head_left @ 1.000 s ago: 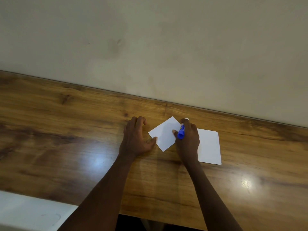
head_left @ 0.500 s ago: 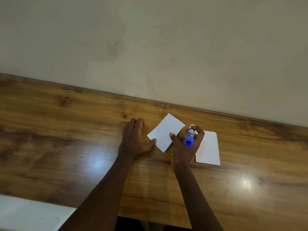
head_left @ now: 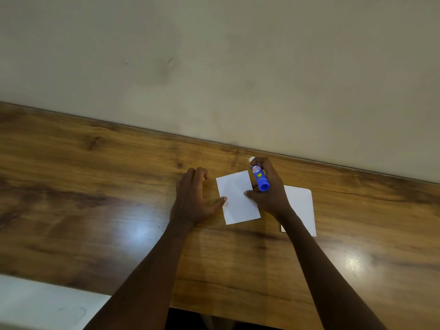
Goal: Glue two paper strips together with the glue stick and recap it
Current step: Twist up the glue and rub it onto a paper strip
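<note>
Wall: plain, pale, behind the desk's far edge.
Desk: glossy brown wood grain with two light reflections.
White surface: at the lower left, below the desk's near edge.
Right paper strip: white, flat on the desk, partly hidden by the right wrist.
Left paper strip: white, flat on the desk between the two hands, apart from the other strip.
Left hand: fingers loosely bent on the desk, holding nothing; the outstretched thumb tip presses the left paper strip's left edge.
Right hand: fingers wrapped round the glue stick; the thumb touches the left paper strip's right edge.
Glue stick: blue tube with a label, held off the desk above the left paper strip's far right corner, white tip pointing away.
</note>
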The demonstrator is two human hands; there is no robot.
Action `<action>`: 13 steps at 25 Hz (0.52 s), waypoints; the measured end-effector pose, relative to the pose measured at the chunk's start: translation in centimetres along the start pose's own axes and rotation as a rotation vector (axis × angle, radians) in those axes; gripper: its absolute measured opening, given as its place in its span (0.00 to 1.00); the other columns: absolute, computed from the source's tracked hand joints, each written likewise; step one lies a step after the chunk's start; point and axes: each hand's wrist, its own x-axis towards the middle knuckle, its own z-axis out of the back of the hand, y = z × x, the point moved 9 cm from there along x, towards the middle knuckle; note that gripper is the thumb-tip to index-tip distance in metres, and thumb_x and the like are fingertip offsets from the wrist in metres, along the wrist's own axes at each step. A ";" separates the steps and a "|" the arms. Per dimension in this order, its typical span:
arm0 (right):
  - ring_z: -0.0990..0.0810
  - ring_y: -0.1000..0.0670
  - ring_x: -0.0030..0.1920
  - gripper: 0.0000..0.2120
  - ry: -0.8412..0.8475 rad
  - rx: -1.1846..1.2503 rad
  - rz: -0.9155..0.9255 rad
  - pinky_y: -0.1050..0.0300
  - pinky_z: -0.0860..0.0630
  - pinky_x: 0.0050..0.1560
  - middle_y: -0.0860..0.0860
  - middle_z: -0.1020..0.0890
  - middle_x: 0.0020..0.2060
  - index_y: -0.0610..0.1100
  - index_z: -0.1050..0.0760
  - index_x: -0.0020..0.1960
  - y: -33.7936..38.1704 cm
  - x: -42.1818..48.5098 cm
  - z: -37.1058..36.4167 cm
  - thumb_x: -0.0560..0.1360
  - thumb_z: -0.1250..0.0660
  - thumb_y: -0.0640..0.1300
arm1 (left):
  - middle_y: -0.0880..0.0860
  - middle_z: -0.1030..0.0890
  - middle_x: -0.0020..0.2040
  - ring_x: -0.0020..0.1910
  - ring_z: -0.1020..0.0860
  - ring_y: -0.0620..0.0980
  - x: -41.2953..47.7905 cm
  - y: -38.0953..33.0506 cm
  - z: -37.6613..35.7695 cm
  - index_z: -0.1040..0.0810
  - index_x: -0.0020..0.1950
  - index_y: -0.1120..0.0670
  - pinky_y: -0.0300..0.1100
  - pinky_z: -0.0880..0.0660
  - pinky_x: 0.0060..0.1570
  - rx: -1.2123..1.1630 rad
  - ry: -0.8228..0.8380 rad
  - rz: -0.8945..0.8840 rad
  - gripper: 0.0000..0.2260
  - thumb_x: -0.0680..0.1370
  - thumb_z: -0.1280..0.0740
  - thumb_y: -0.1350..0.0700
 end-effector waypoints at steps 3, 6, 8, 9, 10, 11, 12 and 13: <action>0.32 0.52 0.55 0.31 -0.047 -0.101 -0.003 0.59 0.32 0.57 0.41 0.29 0.62 0.39 0.38 0.65 0.0 -0.3 -0.3 0.66 0.28 0.34 | 0.59 0.24 0.47 0.45 0.27 0.54 -0.1 0.1 -0.1 0.38 0.49 0.50 0.43 0.32 0.45 0.040 -0.005 -0.014 0.26 0.59 0.29 0.44; 0.32 0.52 0.53 0.28 -0.174 -0.097 0.083 0.56 0.27 0.56 0.42 0.26 0.58 0.38 0.34 0.62 0.6 -0.8 0.4 0.65 0.28 0.40 | 0.59 0.24 0.46 0.44 0.27 0.54 0.0 0.0 -0.1 0.38 0.49 0.50 0.43 0.33 0.44 0.049 -0.019 -0.031 0.26 0.59 0.29 0.44; 0.27 0.54 0.47 0.24 -0.276 0.095 0.036 0.65 0.27 0.48 0.47 0.24 0.52 0.42 0.31 0.59 0.4 -1.4 0.9 0.66 0.33 0.50 | 0.59 0.24 0.46 0.44 0.27 0.55 0.0 -0.1 -0.1 0.38 0.49 0.51 0.43 0.33 0.43 0.054 -0.029 -0.048 0.26 0.59 0.29 0.44; 0.24 0.56 0.42 0.21 -0.280 0.234 -0.014 0.70 0.27 0.42 0.48 0.22 0.48 0.44 0.29 0.56 0.2 -1.4 0.5 0.67 0.35 0.53 | 0.59 0.24 0.46 0.44 0.27 0.54 0.0 -0.1 -0.1 0.38 0.49 0.50 0.43 0.34 0.44 0.053 -0.025 -0.046 0.26 0.59 0.30 0.43; 0.23 0.57 0.36 0.17 -0.250 0.344 -0.056 0.73 0.28 0.36 0.47 0.21 0.43 0.45 0.29 0.53 0.0 -1.3 -0.3 0.69 0.36 0.53 | 0.59 0.25 0.47 0.45 0.28 0.54 -0.1 0.0 -0.1 0.38 0.49 0.50 0.43 0.34 0.44 0.051 -0.018 -0.042 0.26 0.60 0.30 0.43; 0.23 0.59 0.31 0.12 -0.208 0.392 -0.090 0.75 0.29 0.31 0.46 0.20 0.39 0.46 0.30 0.51 -0.2 -1.2 -1.3 0.71 0.36 0.50 | 0.59 0.25 0.47 0.45 0.29 0.53 -0.1 0.0 -0.1 0.39 0.49 0.50 0.43 0.35 0.44 0.049 -0.012 -0.041 0.26 0.60 0.30 0.43; 0.24 0.60 0.28 0.09 -0.170 0.381 -0.106 0.75 0.30 0.29 0.44 0.21 0.38 0.45 0.30 0.50 -0.2 -1.0 -2.2 0.72 0.36 0.47 | 0.59 0.25 0.47 0.44 0.30 0.51 -0.1 -0.1 -0.1 0.39 0.49 0.50 0.43 0.35 0.43 0.046 -0.011 -0.044 0.26 0.60 0.31 0.42; 0.25 0.61 0.27 0.08 -0.150 0.361 -0.110 0.75 0.30 0.28 0.42 0.21 0.37 0.44 0.31 0.48 -0.2 -0.8 -2.9 0.72 0.35 0.45 | 0.59 0.26 0.46 0.44 0.31 0.50 -0.1 -0.1 -0.1 0.39 0.49 0.50 0.43 0.35 0.42 0.042 -0.011 -0.047 0.25 0.60 0.32 0.41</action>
